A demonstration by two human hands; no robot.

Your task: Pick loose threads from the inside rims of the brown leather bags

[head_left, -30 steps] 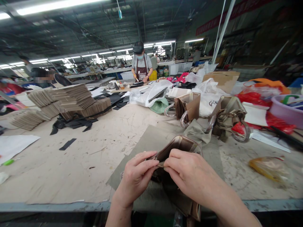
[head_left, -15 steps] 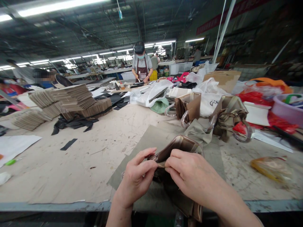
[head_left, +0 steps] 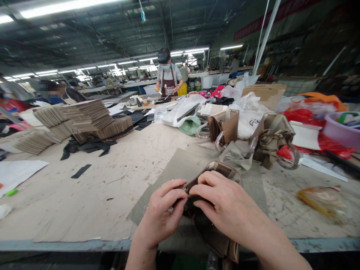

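Observation:
A brown handbag (head_left: 215, 167) lies at the table's near edge, its mouth facing up and away, its dark lower part hanging toward me. At the left corner of its rim, my left hand (head_left: 165, 210) pinches the edge between thumb and fingers. My right hand (head_left: 225, 200) is closed over the same rim just to the right; its fingertips press on the edge and its thumb sits lower, against the dark side. Both hands nearly meet there and cover part of the mouth. Under the bag is a grey-green sheet (head_left: 174, 165).
Two more brown bags, one upright (head_left: 229, 127) and one with bundled straps (head_left: 270, 144), stand beyond. Stacked beige pieces (head_left: 87, 116) lie left, a yellowish plastic bag (head_left: 320, 198) right. A purple basin (head_left: 343, 129) sits far right. A co-worker (head_left: 168, 80) works across the table.
My right fingers have shifted left along the rim toward my left hand, and the right thumb has dropped away from the fingertips. My left hand stays at the corner. The co-worker's hands have moved.

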